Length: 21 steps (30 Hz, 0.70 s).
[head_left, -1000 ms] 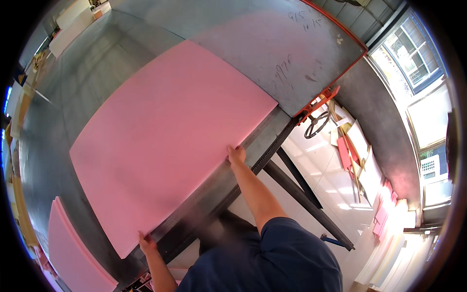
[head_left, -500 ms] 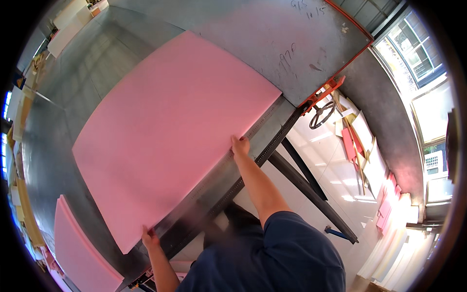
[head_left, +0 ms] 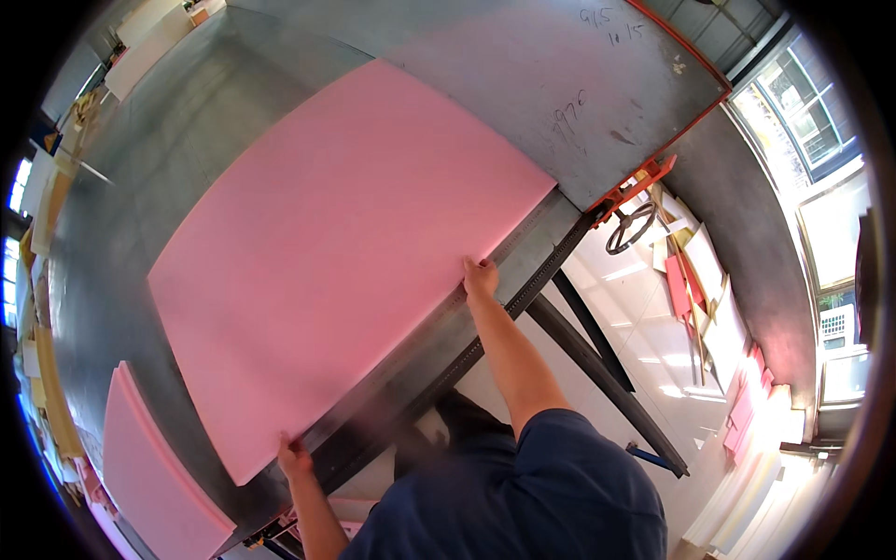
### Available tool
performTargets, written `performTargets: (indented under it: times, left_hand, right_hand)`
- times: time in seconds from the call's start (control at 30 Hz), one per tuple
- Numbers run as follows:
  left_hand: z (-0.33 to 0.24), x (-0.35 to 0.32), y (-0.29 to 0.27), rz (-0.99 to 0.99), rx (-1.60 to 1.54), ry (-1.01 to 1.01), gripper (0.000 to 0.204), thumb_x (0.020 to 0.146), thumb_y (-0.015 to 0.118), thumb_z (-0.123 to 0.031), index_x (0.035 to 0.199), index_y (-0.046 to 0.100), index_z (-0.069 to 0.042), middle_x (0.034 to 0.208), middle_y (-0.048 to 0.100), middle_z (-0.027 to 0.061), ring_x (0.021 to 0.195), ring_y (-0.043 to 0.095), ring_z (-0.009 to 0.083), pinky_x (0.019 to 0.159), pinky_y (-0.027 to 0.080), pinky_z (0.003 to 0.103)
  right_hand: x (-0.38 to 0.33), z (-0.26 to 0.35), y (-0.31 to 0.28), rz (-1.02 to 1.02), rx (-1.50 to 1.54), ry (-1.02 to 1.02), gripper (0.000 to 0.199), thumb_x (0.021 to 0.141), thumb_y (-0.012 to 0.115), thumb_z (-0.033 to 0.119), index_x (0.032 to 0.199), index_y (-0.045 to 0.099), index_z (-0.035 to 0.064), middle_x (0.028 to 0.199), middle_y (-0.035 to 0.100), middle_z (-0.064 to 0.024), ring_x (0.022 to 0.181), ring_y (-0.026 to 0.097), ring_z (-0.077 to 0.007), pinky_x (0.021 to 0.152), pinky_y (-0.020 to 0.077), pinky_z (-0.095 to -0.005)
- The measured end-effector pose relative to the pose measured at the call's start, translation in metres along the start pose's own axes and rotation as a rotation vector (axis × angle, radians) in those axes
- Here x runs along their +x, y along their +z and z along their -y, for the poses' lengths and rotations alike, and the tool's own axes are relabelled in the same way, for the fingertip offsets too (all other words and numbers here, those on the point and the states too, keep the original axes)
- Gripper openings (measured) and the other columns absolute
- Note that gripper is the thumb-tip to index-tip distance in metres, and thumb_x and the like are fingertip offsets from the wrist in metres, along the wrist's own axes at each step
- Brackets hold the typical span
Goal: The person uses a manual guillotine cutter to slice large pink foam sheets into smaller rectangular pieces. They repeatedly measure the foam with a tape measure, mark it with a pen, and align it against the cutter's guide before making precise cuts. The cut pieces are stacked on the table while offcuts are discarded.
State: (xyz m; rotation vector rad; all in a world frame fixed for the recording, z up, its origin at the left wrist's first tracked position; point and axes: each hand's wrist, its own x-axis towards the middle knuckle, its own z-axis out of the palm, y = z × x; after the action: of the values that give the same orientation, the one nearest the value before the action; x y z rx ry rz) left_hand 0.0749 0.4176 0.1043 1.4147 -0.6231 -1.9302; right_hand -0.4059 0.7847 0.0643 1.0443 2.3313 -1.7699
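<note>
A large pink foam sheet (head_left: 345,252) lies flat on a grey metal table (head_left: 103,271). Its far right side runs along the edge of a grey metal panel (head_left: 523,84) with handwritten marks. My right hand (head_left: 481,277) grips the sheet's near edge, thumb on top, fingers mostly hidden. Farther left, close to the near left corner, my left hand (head_left: 295,455) is closed on that same edge. A dark ruler-like strip (head_left: 509,245) with small markings shows beside the edge, past my right hand.
Another pink foam piece (head_left: 154,467) rests at the lower left. A dark toothed rail (head_left: 551,264) runs along the table's front. Right of it are a handwheel (head_left: 632,228), a slanting dark leg (head_left: 607,383) and foam offcuts (head_left: 686,285) by the wall. Pale boards (head_left: 149,51) stand far back.
The view has shifted a little, so most things appear slightly farther right. Both hands keep hold of the same edge, and the sheet shows no clear movement against the panel.
</note>
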Motion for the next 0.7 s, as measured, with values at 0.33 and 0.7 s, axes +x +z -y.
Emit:
performTargets:
  times: [0.33, 0.7]
  left_hand:
    - [0.022, -0.003, 0.001, -0.193, 0.406, -0.405, 0.042, 0.096, 0.063, -0.045, 0.111, 0.064, -0.005, 0.101, 0.069, 0.009, 0.095, 0.066, 0.0214, 0.084, 0.056, 0.037]
    - [0.05, 0.015, -0.009, -0.216, 0.433, -0.312, 0.037, 0.097, 0.059, -0.045, 0.103, 0.064, -0.009, 0.085, 0.067, 0.0064, 0.077, 0.064, 0.0219, 0.065, 0.052, 0.034]
  right_hand:
    - [-0.015, 0.02, -0.034, 0.08, -0.607, -0.112, 0.047, 0.088, 0.066, 0.043, 0.096, 0.071, -0.0035, 0.103, 0.07, -0.0238, 0.099, 0.068, -0.038, 0.086, 0.0532, -0.0449]
    - [0.015, 0.001, -0.029, 0.234, -0.62, -0.089, 0.051, 0.093, 0.057, 0.048, 0.09, 0.074, -0.0005, 0.086, 0.073, -0.0204, 0.088, 0.071, -0.0369, 0.082, 0.0544, -0.0463]
